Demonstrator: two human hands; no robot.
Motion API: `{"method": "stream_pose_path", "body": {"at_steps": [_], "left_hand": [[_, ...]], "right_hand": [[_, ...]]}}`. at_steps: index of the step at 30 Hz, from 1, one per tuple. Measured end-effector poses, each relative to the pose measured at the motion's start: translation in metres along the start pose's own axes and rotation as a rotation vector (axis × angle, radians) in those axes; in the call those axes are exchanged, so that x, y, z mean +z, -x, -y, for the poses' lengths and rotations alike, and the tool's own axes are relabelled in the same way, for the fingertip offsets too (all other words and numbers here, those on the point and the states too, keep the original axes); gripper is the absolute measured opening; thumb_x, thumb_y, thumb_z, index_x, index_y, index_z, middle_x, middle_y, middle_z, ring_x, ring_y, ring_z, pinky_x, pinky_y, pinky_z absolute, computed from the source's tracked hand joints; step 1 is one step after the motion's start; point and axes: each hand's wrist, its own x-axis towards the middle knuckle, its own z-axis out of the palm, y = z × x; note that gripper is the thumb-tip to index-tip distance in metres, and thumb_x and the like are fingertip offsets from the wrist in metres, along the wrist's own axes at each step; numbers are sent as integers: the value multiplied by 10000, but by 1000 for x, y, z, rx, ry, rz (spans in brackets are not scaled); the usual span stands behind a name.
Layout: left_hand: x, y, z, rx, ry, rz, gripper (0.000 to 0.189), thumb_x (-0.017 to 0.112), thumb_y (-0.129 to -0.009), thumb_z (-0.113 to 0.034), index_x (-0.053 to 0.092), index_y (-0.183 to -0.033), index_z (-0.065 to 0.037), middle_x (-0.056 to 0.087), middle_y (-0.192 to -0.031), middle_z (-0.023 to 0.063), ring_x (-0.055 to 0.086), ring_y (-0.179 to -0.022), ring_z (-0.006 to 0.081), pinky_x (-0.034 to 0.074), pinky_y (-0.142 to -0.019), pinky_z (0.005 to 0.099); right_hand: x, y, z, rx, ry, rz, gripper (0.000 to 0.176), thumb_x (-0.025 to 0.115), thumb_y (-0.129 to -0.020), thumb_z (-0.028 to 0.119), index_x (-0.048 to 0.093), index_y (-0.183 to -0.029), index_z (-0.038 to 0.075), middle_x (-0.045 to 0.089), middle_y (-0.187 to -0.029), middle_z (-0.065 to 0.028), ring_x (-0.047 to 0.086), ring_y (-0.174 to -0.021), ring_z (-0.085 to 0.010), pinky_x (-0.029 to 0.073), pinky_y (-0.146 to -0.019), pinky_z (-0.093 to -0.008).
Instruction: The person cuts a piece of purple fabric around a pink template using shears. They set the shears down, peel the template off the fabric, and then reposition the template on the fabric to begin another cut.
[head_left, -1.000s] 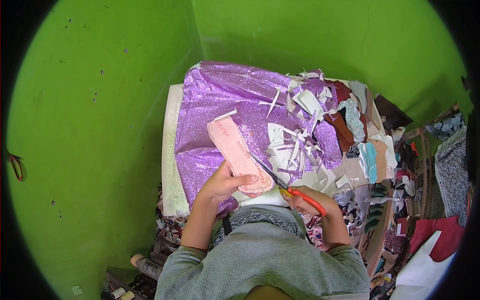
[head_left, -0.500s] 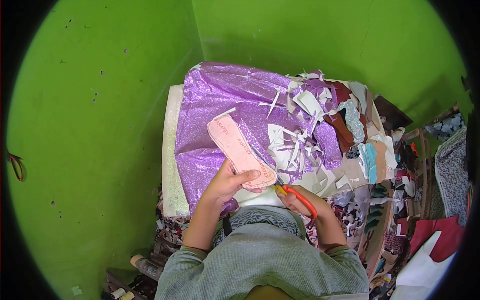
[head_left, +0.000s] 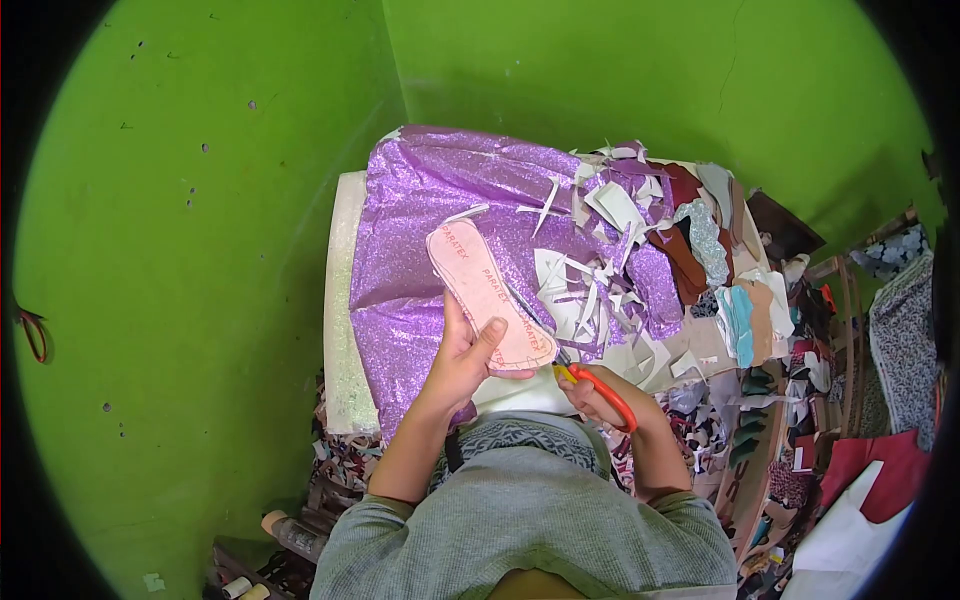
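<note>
My left hand (head_left: 468, 352) grips a pink insole-shaped piece (head_left: 485, 290) printed "PARATEX", thumb on top and fingers underneath. A narrow strip of purple glitter material runs along the piece's right edge. My right hand (head_left: 590, 395) is closed around scissors (head_left: 612, 398) with orange-red and yellow handles; their blades meet the lower right end of the piece and are partly hidden. Beneath lies a large purple glitter sheet (head_left: 400, 250). White and purple offcuts (head_left: 575, 300) are scattered to the right of the piece.
Brown, silver and turquoise material pieces (head_left: 740, 325) lie at the table's right side. Scraps (head_left: 345, 465) cover the floor. Green walls (head_left: 220, 250) stand behind and to the left. A white and red pile (head_left: 860, 510) is at the lower right.
The pink piece has shifted slightly right and turned a little more upright with my left hand. My left thumb has moved up and left on it. The scissors have barely moved.
</note>
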Motion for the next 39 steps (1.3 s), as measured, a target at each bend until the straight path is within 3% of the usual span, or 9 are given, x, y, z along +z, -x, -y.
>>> {"method": "stream_pose_path", "body": {"at_steps": [6, 11, 22, 25, 27, 28, 30, 34, 39], "left_hand": [[0, 1, -3, -9, -23, 34, 683, 413, -892, -95, -93, -1319, -262, 380, -1199, 156, 570, -935, 314, 561, -615, 452], [7, 3, -1, -1, 56, 50, 733, 443, -876, -105, -113, -1315, -291, 419, -1151, 156, 602, -872, 291, 572, -519, 411], [5, 0, 5, -17, 149, 44, 712, 443, -876, -95, -82, -1314, -290, 445, -1126, 167, 612, -847, 285, 580, -510, 368], [3, -1, 5, -21, 179, 57, 717, 435, -880, -92, -101, -1308, -301, 431, -1143, 179, 608, -848, 304, 579, -522, 372], [2, -2, 7, -29, 183, 72, 732, 429, -883, -90, -129, -1303, -312, 410, -1167, 191, 602, -855, 322, 577, -534, 379], [2, -1, 8, -40, 207, 75, 737, 436, -881, -94, -127, -1303, -312, 415, -1161, 194, 605, -844, 321, 577, -530, 377], [2, -1, 9, -51, 231, 78, 742, 444, -878, -98, -125, -1303, -311, 419, -1155, 196, 608, -832, 321, 577, -525, 374], [-1, -1, 9, -63, 222, 70, 741, 458, -875, -111, -113, -1303, -310, 429, -1142, 194, 613, -816, 314, 577, -519, 367], [1, 0, 6, -58, 217, 46, 721, 465, -873, -117, -83, -1302, -303, 449, -1118, 183, 617, -806, 301, 576, -513, 362]], "right_hand": [[1, 0, -5, 82, -78, 24, 389, 411, -858, 431, 479, -775, 57, 385, -562, 48, 349, -467, -55, 274, -417, -211], [3, -3, -8, 152, -168, 53, 284, 437, -825, 369, 450, -787, 88, 358, -595, 60, 337, -509, -53, 277, -451, -205], [10, -3, 2, 192, -314, 49, 140, 474, -717, 209, 421, -785, 99, 336, -613, 48, 308, -491, -59, 262, -454, -202], [13, -6, -2, 173, -254, 23, 255, 482, -778, 341, 424, -766, 93, 339, -608, 49, 303, -477, -56, 257, -436, -203], [15, -6, -1, 165, -243, -11, 463, 432, -808, 546, 425, -749, 87, 339, -601, 51, 311, -483, -54, 254, -424, -207], [16, -7, -3, 167, -243, -10, 463, 432, -808, 546, 425, -749, 87, 339, -601, 51, 311, -483, -54, 254, -424, -207], [16, -9, -6, 16, -185, -33, 573, 359, -792, 647, 429, -751, 80, 337, -590, 55, 315, -481, -52, 246, -414, -205], [14, -8, 1, -22, -188, -7, 551, 370, -807, 621, 423, -743, 76, 339, -579, 53, 321, -481, -49, 249, -416, -200], [15, -7, 1, 64, -170, 19, 659, 325, -742, 729, 412, -754, 76, 334, -568, 48, 325, -491, -45, 257, -425, -188]]}}
